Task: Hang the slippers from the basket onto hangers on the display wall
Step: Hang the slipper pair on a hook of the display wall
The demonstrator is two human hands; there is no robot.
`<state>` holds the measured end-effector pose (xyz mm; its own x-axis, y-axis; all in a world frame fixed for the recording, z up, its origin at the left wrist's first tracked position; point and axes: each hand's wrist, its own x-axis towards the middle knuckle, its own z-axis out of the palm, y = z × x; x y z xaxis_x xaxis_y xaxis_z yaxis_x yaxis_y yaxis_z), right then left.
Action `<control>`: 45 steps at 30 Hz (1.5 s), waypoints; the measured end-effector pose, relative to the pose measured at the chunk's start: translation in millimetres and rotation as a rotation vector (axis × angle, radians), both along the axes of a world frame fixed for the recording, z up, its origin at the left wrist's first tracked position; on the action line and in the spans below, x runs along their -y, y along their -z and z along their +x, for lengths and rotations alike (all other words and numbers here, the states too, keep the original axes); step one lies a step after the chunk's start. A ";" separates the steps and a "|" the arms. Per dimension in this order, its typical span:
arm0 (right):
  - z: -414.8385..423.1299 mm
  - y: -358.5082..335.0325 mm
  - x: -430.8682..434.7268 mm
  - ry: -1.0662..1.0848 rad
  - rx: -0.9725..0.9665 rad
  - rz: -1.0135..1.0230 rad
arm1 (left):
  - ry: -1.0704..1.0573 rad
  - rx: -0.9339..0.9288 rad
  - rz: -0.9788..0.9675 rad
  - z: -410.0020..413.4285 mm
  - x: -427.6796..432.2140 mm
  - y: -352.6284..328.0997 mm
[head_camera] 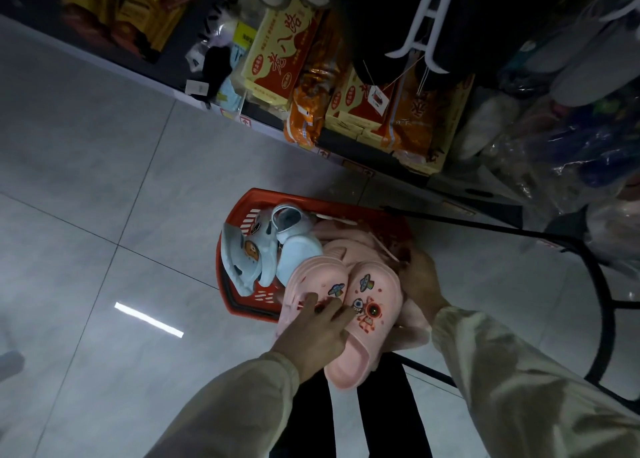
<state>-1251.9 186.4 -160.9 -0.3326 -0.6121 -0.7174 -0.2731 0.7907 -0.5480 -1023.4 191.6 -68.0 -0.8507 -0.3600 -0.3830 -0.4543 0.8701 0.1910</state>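
At least 2 light blue foam slippers (249, 253) lie in the red plastic basket (263, 194). Your left hand (317, 333) presses nearly straight fingers onto 2 pink rubber clogs (384, 291) over the basket's near end. Your right hand (420, 284) flanks them, its grip hidden.

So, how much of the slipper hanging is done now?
Early stage. Dark slippers hang on a white hanger above, perhaps done already. The left hand and right hand hold the pink slippers between them over the red basket. The blue slippers lie in it, unhung.

Pink slippers (360, 305) with cartoon space charms, pale blue slippers (263, 249), red basket (242, 211).
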 end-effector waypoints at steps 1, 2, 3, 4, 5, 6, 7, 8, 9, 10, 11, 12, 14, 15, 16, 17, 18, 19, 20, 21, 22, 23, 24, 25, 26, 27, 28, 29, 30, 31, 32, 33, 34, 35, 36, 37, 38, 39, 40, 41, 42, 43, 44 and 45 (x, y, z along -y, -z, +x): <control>-3.2 5.0 -2.7 -0.035 0.008 0.031 | 0.002 -0.010 -0.002 -1.4 -0.2 0.5; -5.1 7.7 -3.9 -0.034 0.034 0.047 | 0.003 -0.022 -0.005 -2.4 -0.3 1.2; -7.1 10.1 -5.5 -0.043 0.042 0.058 | 0.003 -0.029 -0.005 -3.3 -0.1 1.7; -9.2 10.6 -8.0 -0.008 0.045 0.060 | 0.002 -0.031 -0.007 -4.0 0.0 2.2; -9.2 9.5 -11.1 0.045 0.090 0.070 | 0.001 -0.024 -0.009 -4.2 -0.1 2.7; -8.9 7.3 -13.8 0.034 0.107 0.103 | -0.002 -0.015 -0.013 -4.1 -0.7 3.2; -11.2 9.1 -16.6 -0.028 0.101 0.112 | -0.007 -0.003 -0.015 -3.3 -1.5 4.2; -15.7 9.7 -18.0 -0.048 0.084 0.129 | -0.014 0.008 -0.015 -2.2 -2.9 5.9; -20.4 9.0 -17.6 -0.061 0.039 0.124 | -0.021 0.020 -0.010 -1.2 -4.0 6.9; -26.8 8.9 -15.9 -0.054 0.031 0.101 | -0.028 0.028 -0.003 -0.6 -4.8 7.8; -31.9 5.6 -12.1 -0.040 0.017 0.077 | -0.033 0.034 0.006 -0.8 -4.6 8.0; -35.2 -2.2 -5.9 -0.011 0.002 0.051 | -0.036 0.037 0.015 -1.3 -3.7 7.1; -40.8 -17.5 2.4 0.027 -0.022 0.017 | -0.035 0.041 0.024 -4.0 -1.0 3.1; -42.7 -25.1 5.5 0.026 -0.030 0.003 | -0.040 0.046 0.024 -5.7 0.3 0.6; -43.3 -31.2 7.1 0.028 -0.033 -0.009 | -0.048 0.053 0.024 -7.4 1.5 -1.9; -44.4 -35.3 7.1 0.026 -0.029 -0.018 | -0.057 0.060 0.023 -8.9 2.5 -4.8; -45.1 -41.0 6.3 0.022 -0.020 -0.020 | -0.069 0.064 0.020 -10.2 3.8 -7.7; -45.3 -47.2 5.9 0.017 -0.010 -0.028 | -0.080 0.063 0.015 -11.5 5.7 -11.9; -44.7 -55.1 6.0 0.023 -0.004 -0.032 | -0.090 0.060 0.014 -12.6 7.6 -17.4; -43.2 -63.6 6.2 0.029 0.000 -0.038 | -0.095 0.057 0.017 -13.5 10.2 -23.7; -40.9 -73.7 6.9 0.031 -0.001 -0.037 | -0.095 0.060 0.020 -14.0 13.0 -31.0; -38.4 -84.2 7.6 0.030 0.001 -0.048 | -0.092 0.073 0.021 -14.5 16.4 -39.7; -36.0 -94.4 8.8 0.035 0.010 -0.056 | -0.087 0.092 0.021 -14.7 20.1 -48.3; -33.3 -105.0 10.7 0.040 0.016 -0.069 | -0.079 0.116 0.022 -14.8 23.5 -56.5; -30.4 -117.3 13.5 0.039 0.014 -0.076 | -0.075 0.144 0.029 -14.8 27.0 -64.7; -27.2 -130.4 16.9 0.033 0.011 -0.091 | -0.074 0.173 0.035 -15.3 31.0 -73.1; -24.0 -143.6 20.2 0.030 0.014 -0.108 | -0.071 0.186 0.030 -16.2 35.5 -81.6; -20.9 -157.8 24.0 0.033 0.023 -0.124 | -0.074 0.179 0.024 -17.7 40.5 -90.3; -18.1 -171.3 27.3 0.037 0.033 -0.134 | -0.080 0.168 0.022 -19.5 45.3 -97.7; -15.7 -184.6 30.2 0.037 0.030 -0.148 | -0.084 0.174 0.028 -21.8 51.4 -107.4; -13.1 -199.5 32.9 0.036 0.021 -0.163 | -0.093 0.201 0.038 -24.9 59.1 -119.8; -10.8 -214.8 34.4 0.028 0.012 -0.183 | -0.109 0.225 0.042 -27.9 66.2 -132.8; -8.1 -232.9 36.4 0.023 0.014 -0.201 | -0.134 0.230 0.041 -30.2 73.0 -144.7; -5.2 -249.8 37.6 0.018 0.028 -0.219 | -0.166 0.224 0.040 -31.1 78.8 -155.6; -2.2 -265.4 37.5 0.007 0.038 -0.229 | -0.202 0.215 0.039 -30.9 83.2 -166.6; 1.0 -279.9 37.1 -0.006 0.040 -0.237 | -0.234 0.202 0.035 -30.5 87.3 -178.0; 2.6 -289.0 35.2 -0.024 0.041 -0.236 | -0.257 0.184 0.029 -30.7 91.5 -190.9; 4.5 -297.5 32.5 -0.054 0.039 -0.237 | -0.275 0.164 0.017 -31.3 95.3 -205.8; 8.5 -310.4 30.2 -0.099 0.018 -0.246 | -0.288 0.142 -0.002 -31.5 98.9 -221.1; 15.1 -331.6 29.5 -0.142 -0.020 -0.259 | -0.293 0.118 -0.027 -31.6 102.4 -236.0; 22.5 -356.9 29.5 -0.184 -0.068 -0.275 | -0.292 0.095 -0.051 -31.1 105.6 -250.1; 28.5 -377.5 28.4 -0.232 -0.112 -0.291 | -0.287 0.068 -0.075 -30.4 108.6 -264.7; 34.5 -397.8 26.4 -0.277 -0.163 -0.308 | -0.278 0.031 -0.100 -29.3 111.0 -279.8; 38.5 -413.6 23.1 -0.311 -0.218 -0.325 | -0.264 -0.006 -0.129 -27.9 112.8 -295.4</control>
